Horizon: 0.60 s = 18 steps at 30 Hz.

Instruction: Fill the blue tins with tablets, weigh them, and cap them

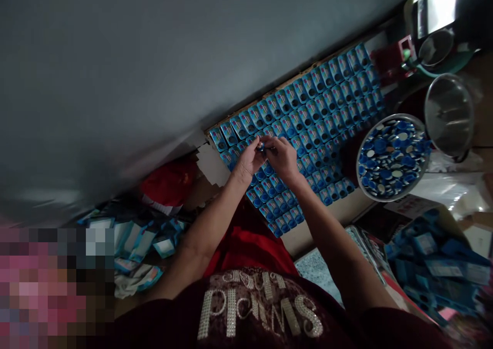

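My left hand [249, 160] and my right hand [284, 159] meet above rows of small blue printed packs [308, 108]. Between their pinched fingertips is a small blue-and-silver piece [261, 146], mostly covered, so its exact kind does not show. Each pack in the rows has a round spot near one end; some spots look dark, others bright blue. To the right of the rows, a round metal bowl [359, 170] holds many small round blue, white and silver discs [393, 156].
An upright metal bowl [449, 115] leans behind the full one. Loose blue cartons [435, 256] pile up at lower right, and more flattened cartons [134, 238] lie at lower left beside a red bag [169, 182]. A grey wall [154, 56] borders the far side.
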{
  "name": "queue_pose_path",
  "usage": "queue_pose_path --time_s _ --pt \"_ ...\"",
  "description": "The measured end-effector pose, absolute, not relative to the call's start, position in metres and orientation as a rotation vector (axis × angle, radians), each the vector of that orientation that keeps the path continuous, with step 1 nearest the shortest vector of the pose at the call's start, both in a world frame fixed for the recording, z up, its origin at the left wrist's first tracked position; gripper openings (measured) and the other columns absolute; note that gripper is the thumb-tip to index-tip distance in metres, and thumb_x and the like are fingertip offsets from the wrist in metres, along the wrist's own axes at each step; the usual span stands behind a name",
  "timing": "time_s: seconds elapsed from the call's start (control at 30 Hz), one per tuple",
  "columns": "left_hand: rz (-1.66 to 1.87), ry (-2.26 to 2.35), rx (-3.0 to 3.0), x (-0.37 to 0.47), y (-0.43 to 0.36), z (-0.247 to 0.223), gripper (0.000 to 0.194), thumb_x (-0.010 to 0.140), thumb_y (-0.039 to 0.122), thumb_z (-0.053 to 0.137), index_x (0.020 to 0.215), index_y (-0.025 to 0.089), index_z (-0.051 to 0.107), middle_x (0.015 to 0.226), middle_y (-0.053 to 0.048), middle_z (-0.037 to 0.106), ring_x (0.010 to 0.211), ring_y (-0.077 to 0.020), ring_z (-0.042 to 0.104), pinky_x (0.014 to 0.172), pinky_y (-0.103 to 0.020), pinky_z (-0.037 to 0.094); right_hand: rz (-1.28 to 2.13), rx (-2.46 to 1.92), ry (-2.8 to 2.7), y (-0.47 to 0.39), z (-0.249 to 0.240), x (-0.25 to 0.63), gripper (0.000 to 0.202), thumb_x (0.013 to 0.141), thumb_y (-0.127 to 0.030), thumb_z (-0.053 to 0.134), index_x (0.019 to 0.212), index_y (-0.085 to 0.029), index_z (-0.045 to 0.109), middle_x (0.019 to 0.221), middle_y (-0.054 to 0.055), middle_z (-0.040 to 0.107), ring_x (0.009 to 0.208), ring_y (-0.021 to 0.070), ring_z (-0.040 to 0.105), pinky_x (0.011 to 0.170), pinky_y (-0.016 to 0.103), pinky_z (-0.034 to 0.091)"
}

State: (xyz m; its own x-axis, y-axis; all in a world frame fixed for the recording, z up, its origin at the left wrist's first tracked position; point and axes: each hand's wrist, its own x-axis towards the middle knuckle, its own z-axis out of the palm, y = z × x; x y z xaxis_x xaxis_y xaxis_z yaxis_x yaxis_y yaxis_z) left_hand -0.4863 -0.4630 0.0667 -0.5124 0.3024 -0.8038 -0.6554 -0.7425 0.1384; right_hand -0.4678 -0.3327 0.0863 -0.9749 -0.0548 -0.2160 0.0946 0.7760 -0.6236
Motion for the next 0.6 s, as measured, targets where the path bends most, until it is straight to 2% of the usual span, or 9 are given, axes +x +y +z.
queue_pose_path --time_s 0.13,0.2,0.3,0.4,0.5,0.6 --pt "2.291 0.674 -1.081 -0.501 -0.472 0.081 0.033 0.119 0.036 0.053 0.118 0.020 0.082 0.100 -0.006 0.085 0.120 -0.0232 0.080 0.114 -0.039 0.062 -1.028 0.210 2.742 -0.312 0.080 -0.513 0.018 0.086 -0.021 0.062 0.098 -0.026 0.075 0.097 0.004 0.079 0.094 0.0244 0.073 0.085 0.035 0.059" --pt "2.313 0.761 -1.029 -0.508 -0.482 0.086 0.029 0.116 0.035 0.057 0.117 0.021 0.083 0.114 -0.007 0.086 0.131 -0.0243 0.077 0.117 -0.039 0.061 -0.911 0.290 2.844 -0.302 0.077 -0.548 0.023 0.085 -0.021 0.064 0.103 -0.024 0.078 0.099 0.005 0.080 0.098 0.0264 0.074 0.090 0.038 0.059" --pt "2.315 0.862 -0.969 -0.512 -0.497 0.091 0.028 0.112 0.026 0.057 0.108 0.020 0.084 0.128 -0.007 0.084 0.142 -0.0246 0.071 0.118 -0.034 0.057 -0.693 0.226 2.920 -0.297 0.073 -0.592 0.020 0.083 -0.017 0.066 0.098 -0.023 0.079 0.103 0.007 0.081 0.102 0.0291 0.075 0.098 0.043 0.058" --pt "2.294 0.858 -0.960 -0.511 -0.507 0.092 0.030 0.105 0.013 0.054 0.106 0.018 0.084 0.129 -0.008 0.084 0.147 -0.0253 0.067 0.122 -0.034 0.055 -0.501 0.109 2.880 -0.300 0.068 -0.619 0.016 0.081 -0.014 0.071 0.092 -0.023 0.078 0.102 0.007 0.081 0.104 0.0316 0.075 0.098 0.047 0.058" --pt "2.298 0.812 -0.956 -0.508 -0.510 0.086 0.035 0.096 0.005 0.056 0.114 0.014 0.084 0.127 -0.012 0.084 0.148 -0.0274 0.067 0.127 -0.040 0.053 -0.359 0.082 2.820 -0.299 0.060 -0.638 0.011 0.083 -0.022 0.081 0.092 -0.024 0.075 0.102 0.006 0.079 0.106 0.0331 0.075 0.097 0.049 0.059" --pt "2.337 0.774 -0.901 -0.506 -0.507 0.075 0.036 0.095 0.002 0.059 0.119 0.013 0.083 0.129 -0.011 0.084 0.146 -0.0272 0.069 0.128 -0.041 0.054 -0.301 0.101 2.734 -0.293 0.051 -0.656 0.025 0.083 -0.035 0.091 0.088 -0.023 0.070 0.101 0.006 0.076 0.109 0.0349 0.075 0.096 0.050 0.060"
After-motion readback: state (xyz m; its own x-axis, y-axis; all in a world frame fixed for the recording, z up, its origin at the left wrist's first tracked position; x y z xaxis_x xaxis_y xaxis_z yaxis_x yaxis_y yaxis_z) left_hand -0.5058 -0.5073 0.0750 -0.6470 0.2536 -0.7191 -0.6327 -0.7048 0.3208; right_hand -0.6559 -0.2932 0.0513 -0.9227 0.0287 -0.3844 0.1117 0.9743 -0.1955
